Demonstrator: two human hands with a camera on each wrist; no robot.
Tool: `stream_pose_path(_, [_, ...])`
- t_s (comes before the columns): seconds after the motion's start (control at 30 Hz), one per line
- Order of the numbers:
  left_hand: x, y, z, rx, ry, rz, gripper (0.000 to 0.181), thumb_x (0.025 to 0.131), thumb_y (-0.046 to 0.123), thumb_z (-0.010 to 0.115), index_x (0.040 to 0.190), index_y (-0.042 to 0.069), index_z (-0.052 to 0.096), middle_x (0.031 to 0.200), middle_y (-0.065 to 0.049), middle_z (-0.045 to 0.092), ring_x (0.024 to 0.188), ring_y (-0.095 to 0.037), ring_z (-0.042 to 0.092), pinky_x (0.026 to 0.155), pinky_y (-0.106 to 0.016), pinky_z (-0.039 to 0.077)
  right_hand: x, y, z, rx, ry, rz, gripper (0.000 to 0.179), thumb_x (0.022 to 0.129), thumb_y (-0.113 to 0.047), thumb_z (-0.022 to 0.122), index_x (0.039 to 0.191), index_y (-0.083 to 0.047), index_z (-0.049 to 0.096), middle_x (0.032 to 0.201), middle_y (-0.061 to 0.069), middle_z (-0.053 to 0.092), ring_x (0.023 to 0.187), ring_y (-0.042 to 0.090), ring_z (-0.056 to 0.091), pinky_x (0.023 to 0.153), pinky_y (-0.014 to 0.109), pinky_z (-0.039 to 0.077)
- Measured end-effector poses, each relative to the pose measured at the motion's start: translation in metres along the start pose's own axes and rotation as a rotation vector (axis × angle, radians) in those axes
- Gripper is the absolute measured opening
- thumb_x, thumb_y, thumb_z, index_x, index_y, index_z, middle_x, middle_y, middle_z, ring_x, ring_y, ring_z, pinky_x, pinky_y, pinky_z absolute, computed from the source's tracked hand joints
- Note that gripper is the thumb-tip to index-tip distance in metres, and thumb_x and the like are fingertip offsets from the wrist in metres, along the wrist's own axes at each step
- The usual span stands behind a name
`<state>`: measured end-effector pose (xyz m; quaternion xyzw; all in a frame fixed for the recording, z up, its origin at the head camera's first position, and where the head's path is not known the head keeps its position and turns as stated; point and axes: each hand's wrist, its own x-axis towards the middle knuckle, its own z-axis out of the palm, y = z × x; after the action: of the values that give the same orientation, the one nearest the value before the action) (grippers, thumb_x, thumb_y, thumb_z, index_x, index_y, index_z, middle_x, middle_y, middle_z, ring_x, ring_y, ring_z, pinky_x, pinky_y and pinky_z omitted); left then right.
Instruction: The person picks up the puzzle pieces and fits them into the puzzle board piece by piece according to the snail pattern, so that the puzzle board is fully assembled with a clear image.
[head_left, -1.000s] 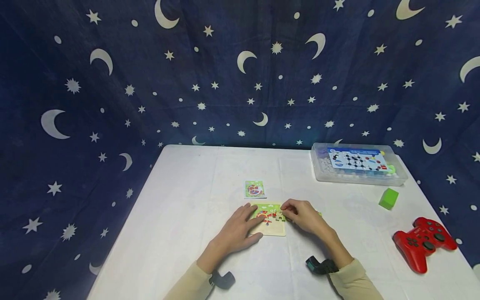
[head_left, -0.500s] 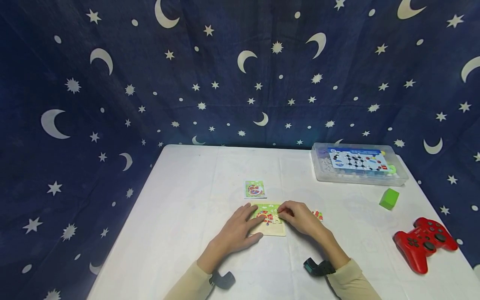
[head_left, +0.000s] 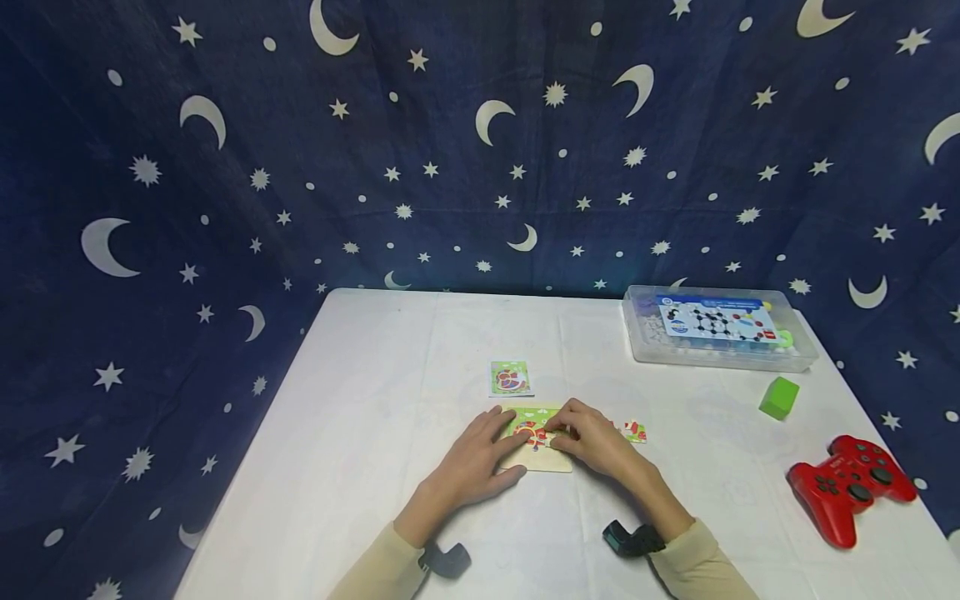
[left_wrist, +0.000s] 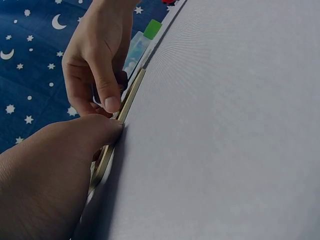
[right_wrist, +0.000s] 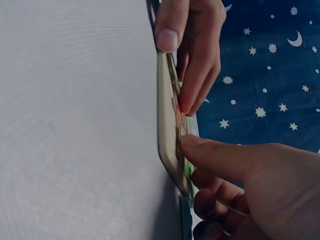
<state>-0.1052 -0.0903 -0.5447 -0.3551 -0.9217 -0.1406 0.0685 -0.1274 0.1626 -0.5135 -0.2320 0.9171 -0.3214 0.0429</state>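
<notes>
Nearest, short of the puzzle board [head_left: 551, 460], are two beige sleeves [head_left: 382, 567], with a dark wrist camera [head_left: 633, 539] at each cuff. Well right of the board and slightly nearer lies a red game controller [head_left: 843, 479]. At the board's left side the left hand [head_left: 476, 457] rests spread and unclenched, fingers over the surface, thumb at the near edge. The board lies on the white table [head_left: 360, 442], its far part pictured in red and green, its near part bare wood. From the board's right side the right hand [head_left: 596, 433] pinches a small puzzle piece [head_left: 548, 435] over it; the fingertips cover much of the piece, so I cannot tell whether it is seated. Just right of the board lie loose pieces [head_left: 634, 431]; much further right, a green block [head_left: 778, 398]. Just beyond the board is a picture card [head_left: 510, 379]; farther beyond, to its right, a clear plastic box [head_left: 720, 352], then a starry blue curtain [head_left: 450, 108]
</notes>
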Motion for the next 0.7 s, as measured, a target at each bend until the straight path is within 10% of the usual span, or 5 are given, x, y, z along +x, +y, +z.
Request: stream_pose_path(0.7, [0.0001,-0.0006,-0.0018,-0.039,0.017,-0.003,0.052,0.096,0.051,0.057,0.140,0.023,0.060,0.153,-0.009,0.047,0.145,-0.033,0.041,0.124,-0.042,0.034,0.0005,0.0018,0.0063,-0.050,0.057,-0.013,0.013,0.088,-0.016,0.075,0.101,-0.018,0.077,0.096,-0.009,0.060,0.081,0.003,0.052,0.069,0.022,0.047])
